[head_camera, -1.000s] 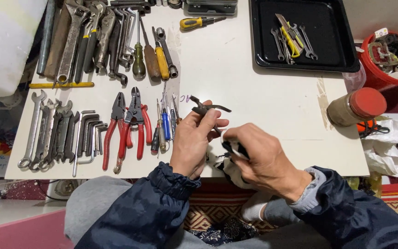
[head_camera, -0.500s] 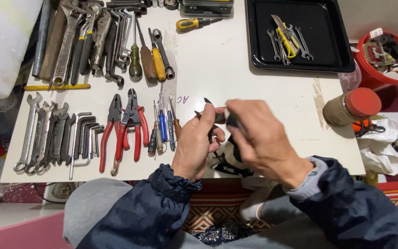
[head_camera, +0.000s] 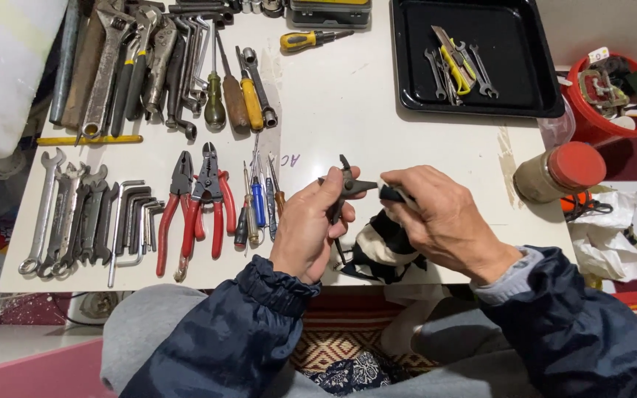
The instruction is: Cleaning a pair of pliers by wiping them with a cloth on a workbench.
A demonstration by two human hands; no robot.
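Observation:
My left hand (head_camera: pixel 309 227) grips a small dark metal plier-like tool (head_camera: pixel 346 183) above the near edge of the white table (head_camera: pixel 377 110); its jaws stick up and out past my fingers. My right hand (head_camera: pixel 439 217) pinches a black-and-white rag (head_camera: pixel 386 243) and presses part of it against the tool's right end. The rest of the rag hangs down over the table edge between my hands.
Left of my hands lie small screwdrivers (head_camera: pixel 259 200), red-handled pliers (head_camera: pixel 199 203), hex keys (head_camera: pixel 136 217) and wrenches (head_camera: pixel 68 210). Larger tools fill the far left. A black tray (head_camera: pixel 473 96) holds several wrenches. A red-lidded jar (head_camera: pixel 560 171) and red bucket (head_camera: pixel 613 92) stand right.
The tool has turned in my left hand, jaws now pointing up. My right hand slid the rag from over the tool to its right end, and the rag hangs lower.

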